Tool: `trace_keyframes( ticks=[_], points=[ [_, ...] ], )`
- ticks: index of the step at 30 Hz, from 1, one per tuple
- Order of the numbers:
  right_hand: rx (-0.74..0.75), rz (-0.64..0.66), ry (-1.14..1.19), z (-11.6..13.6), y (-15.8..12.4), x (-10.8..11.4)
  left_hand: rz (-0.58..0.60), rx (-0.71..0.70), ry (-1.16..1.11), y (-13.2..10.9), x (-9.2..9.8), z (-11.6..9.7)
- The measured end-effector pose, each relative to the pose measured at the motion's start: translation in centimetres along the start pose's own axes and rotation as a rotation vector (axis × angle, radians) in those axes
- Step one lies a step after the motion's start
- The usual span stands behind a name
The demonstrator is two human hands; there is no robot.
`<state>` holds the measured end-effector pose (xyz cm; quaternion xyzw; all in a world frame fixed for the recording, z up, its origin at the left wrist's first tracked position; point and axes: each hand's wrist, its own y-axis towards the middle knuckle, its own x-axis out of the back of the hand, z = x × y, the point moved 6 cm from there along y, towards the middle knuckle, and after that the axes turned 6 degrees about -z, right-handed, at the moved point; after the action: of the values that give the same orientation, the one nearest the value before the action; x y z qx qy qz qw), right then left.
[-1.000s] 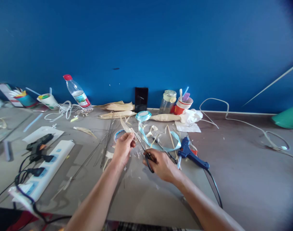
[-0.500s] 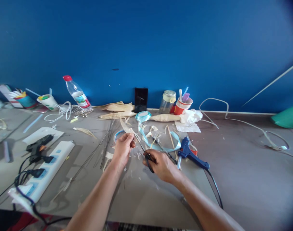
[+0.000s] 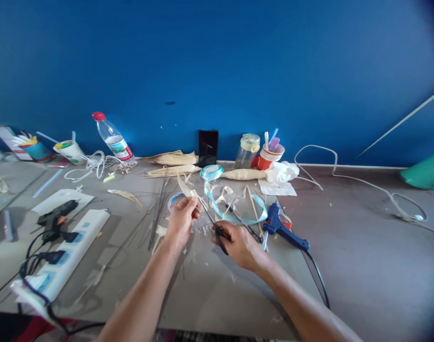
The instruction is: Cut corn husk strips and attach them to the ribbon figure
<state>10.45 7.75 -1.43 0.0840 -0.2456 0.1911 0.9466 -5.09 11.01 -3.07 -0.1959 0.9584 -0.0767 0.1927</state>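
Between its fingertips my left hand [image 3: 183,219] pinches a pale, pointed strip of husk [image 3: 183,186], which sticks up and to the left. My right hand [image 3: 236,242] is wrapped round the black handles of a pair of scissors [image 3: 221,240]. The scissor blades reach up and left to the husk strip beside my left fingertips; whether they touch it is too small to tell. Behind the hands lie a light blue ribbon [image 3: 258,219] and small pale scraps. A roll of tape [image 3: 174,200] is partly hidden behind my left hand.
A blue glue gun [image 3: 286,232] lies right of my right hand. Dried husks [image 3: 174,158], a black phone [image 3: 208,148], a glass jar [image 3: 248,152] and a red cup [image 3: 268,159] line the wall. At left are thin wires [image 3: 129,232], a power strip [image 3: 72,254] and a bottle [image 3: 113,137].
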Motion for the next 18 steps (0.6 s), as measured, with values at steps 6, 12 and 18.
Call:
trace_keyframes(
  ticks=[6, 12, 18],
  points=[
    [-0.029, -0.004, 0.021, -0.2, -0.06, -0.06, -0.006, 0.008, 0.0, 0.1, 0.05, 0.22],
    [-0.057, 0.002, 0.045, -0.2, -0.03, -0.02, 0.004, 0.015, 0.037, 0.02, 0.09, 0.43],
    [-0.067, -0.001, 0.036, -0.04, 0.04, 0.15, 0.068, 0.031, 0.093, -0.41, -0.45, 0.43]
  ],
)
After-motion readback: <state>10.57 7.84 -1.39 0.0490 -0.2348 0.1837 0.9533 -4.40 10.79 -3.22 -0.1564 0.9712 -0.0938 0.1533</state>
